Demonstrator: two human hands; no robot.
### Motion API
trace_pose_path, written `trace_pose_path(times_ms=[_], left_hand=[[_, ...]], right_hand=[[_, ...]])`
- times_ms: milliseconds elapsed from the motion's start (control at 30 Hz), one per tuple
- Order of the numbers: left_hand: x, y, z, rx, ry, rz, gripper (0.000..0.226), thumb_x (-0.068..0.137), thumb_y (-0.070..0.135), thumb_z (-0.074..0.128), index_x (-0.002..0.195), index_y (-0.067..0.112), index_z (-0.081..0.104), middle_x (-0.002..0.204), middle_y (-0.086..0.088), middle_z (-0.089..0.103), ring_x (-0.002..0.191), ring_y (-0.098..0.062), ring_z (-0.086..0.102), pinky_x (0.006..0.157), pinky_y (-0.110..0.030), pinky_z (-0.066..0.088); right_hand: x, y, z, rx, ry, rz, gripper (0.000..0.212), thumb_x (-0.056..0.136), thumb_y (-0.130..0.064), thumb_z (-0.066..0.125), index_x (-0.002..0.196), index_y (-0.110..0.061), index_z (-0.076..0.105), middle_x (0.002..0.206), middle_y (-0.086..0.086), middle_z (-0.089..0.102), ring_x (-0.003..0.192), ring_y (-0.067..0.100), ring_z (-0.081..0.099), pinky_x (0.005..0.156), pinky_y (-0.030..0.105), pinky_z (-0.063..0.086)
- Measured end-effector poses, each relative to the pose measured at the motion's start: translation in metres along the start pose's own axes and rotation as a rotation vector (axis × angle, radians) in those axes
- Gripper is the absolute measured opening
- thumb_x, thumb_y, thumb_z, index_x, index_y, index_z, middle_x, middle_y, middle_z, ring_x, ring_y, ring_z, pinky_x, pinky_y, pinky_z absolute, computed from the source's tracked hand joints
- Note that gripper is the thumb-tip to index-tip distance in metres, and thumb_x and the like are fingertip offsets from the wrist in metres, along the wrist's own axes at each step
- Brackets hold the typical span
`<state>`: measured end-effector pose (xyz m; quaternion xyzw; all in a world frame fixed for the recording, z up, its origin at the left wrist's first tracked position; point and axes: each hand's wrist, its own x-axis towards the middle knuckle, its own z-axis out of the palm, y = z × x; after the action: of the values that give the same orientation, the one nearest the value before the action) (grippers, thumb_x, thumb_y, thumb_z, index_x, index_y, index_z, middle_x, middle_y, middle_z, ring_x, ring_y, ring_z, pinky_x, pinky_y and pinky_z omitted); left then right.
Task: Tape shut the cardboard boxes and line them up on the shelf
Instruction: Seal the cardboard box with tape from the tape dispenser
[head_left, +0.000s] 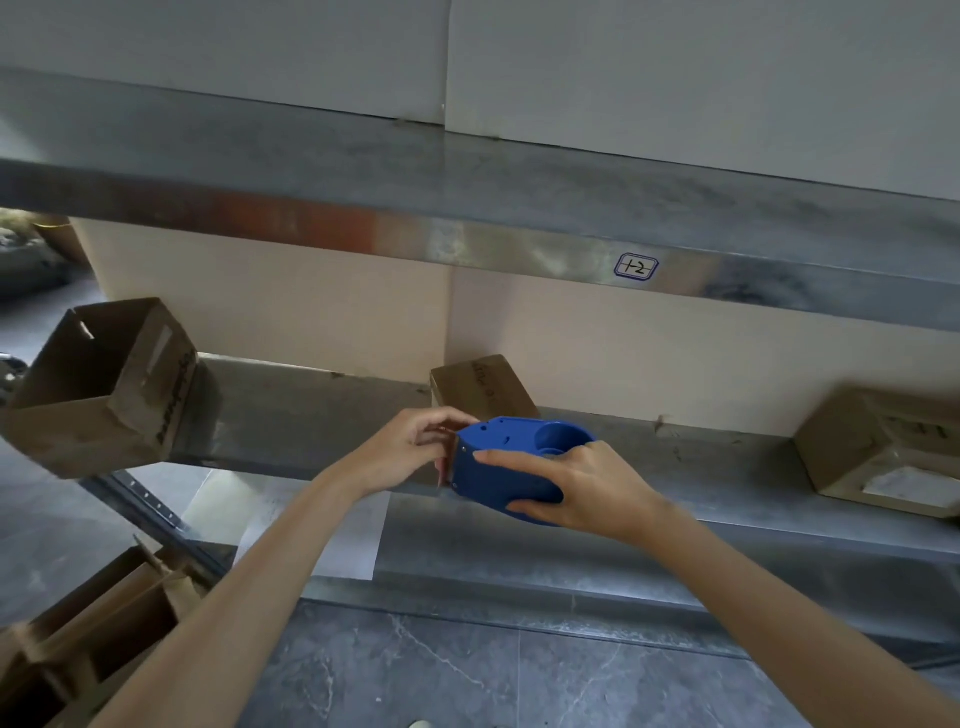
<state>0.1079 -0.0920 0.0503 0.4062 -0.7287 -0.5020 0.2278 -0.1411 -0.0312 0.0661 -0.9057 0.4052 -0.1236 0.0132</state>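
Observation:
My right hand (576, 486) grips a blue tape dispenser (511, 457) in front of the middle shelf (311, 410). My left hand (410, 449) pinches at the dispenser's left end, where the tape comes out. A small closed cardboard box (483, 384) stands on the shelf just behind the dispenser. At the shelf's left end sits a larger cardboard box (104, 384), open at the top and hanging over the edge. A third box (883, 452) with a white label lies on the shelf at the far right.
A metal upper shelf (467, 171) with a small label (636, 267) runs above. Opened cardboard boxes (88, 639) stand on the floor at the lower left. White paper (337, 525) lies on a lower level. Dark stone floor (467, 675) spreads below.

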Motion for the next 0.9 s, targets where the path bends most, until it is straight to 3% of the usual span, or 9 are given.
trace_pose_path(times_ms=[100,200,367,500,567,700,800,900], left_hand=[[-0.002,-0.002,0.002,0.001,0.046,-0.006,0.041,0.093,-0.013,0.050,0.120,0.013,0.065,0.117,0.001,0.068,0.106,-0.011,0.065,0.091,-0.037,0.055],[0.001,-0.005,0.005,0.021,0.100,0.001,0.036,0.091,-0.013,0.054,0.113,0.011,0.067,0.110,-0.001,0.069,0.100,-0.013,0.066,0.087,-0.038,0.057],[0.009,-0.010,0.010,0.031,0.216,0.012,0.032,0.086,-0.015,0.059,0.104,0.010,0.068,0.101,-0.003,0.071,0.091,-0.012,0.067,0.081,-0.030,0.056],[0.011,-0.015,0.013,0.051,0.245,-0.008,0.034,0.085,-0.014,0.062,0.103,0.014,0.067,0.096,-0.004,0.071,0.089,-0.014,0.068,0.081,-0.030,0.056],[0.010,-0.017,0.007,0.070,0.252,-0.021,0.029,0.086,-0.004,0.068,0.101,0.020,0.066,0.093,0.000,0.071,0.087,-0.007,0.068,0.083,-0.026,0.055],[0.001,-0.023,-0.016,0.051,0.297,-0.047,0.030,0.084,-0.003,0.071,0.098,0.024,0.065,0.090,0.000,0.072,0.084,-0.007,0.069,0.080,-0.020,0.052],[-0.011,-0.034,-0.028,0.037,0.366,-0.112,0.028,0.086,-0.003,0.069,0.098,0.023,0.066,0.090,-0.002,0.072,0.085,-0.012,0.069,0.082,-0.026,0.055],[-0.018,-0.039,-0.013,-0.009,0.336,-0.122,0.029,0.089,-0.002,0.066,0.103,0.024,0.065,0.092,-0.003,0.070,0.084,-0.012,0.069,0.078,-0.029,0.058]], right_hand=[[0.000,-0.003,0.000,0.006,-0.002,-0.009,0.058,0.091,-0.039,0.065,0.144,-0.037,0.043,0.066,0.000,0.066,0.051,0.019,0.056,0.048,0.036,0.052],[0.000,-0.005,-0.001,-0.006,-0.026,-0.020,0.062,0.092,-0.041,0.062,0.146,-0.043,0.030,0.067,-0.001,0.066,0.052,0.019,0.057,0.049,0.036,0.052],[0.001,-0.005,0.000,-0.012,-0.053,0.029,0.061,0.094,-0.044,0.056,0.147,-0.045,0.026,0.067,-0.002,0.065,0.051,0.017,0.054,0.051,0.037,0.052],[0.001,0.001,-0.005,-0.041,-0.118,0.088,0.062,0.096,-0.048,0.052,0.148,-0.051,0.018,0.061,-0.011,0.049,0.048,0.011,0.043,0.055,0.034,0.050],[-0.002,0.006,-0.009,-0.050,-0.142,0.104,0.065,0.096,-0.052,0.047,0.145,-0.060,0.005,0.062,-0.009,0.054,0.047,0.009,0.042,0.054,0.027,0.046],[-0.013,0.019,-0.017,-0.070,-0.141,0.141,0.066,0.093,-0.053,0.050,0.144,-0.061,0.009,0.070,-0.009,0.062,0.043,0.005,0.037,0.050,0.014,0.027],[-0.029,0.036,-0.024,-0.122,-0.145,0.203,0.067,0.092,-0.056,0.051,0.142,-0.065,0.006,0.071,-0.009,0.064,0.043,0.002,0.037,0.050,0.009,0.020],[-0.038,0.043,-0.025,-0.137,-0.185,0.246,0.066,0.092,-0.058,0.049,0.142,-0.064,0.007,0.066,-0.011,0.059,0.045,0.000,0.035,0.050,0.010,0.019]])
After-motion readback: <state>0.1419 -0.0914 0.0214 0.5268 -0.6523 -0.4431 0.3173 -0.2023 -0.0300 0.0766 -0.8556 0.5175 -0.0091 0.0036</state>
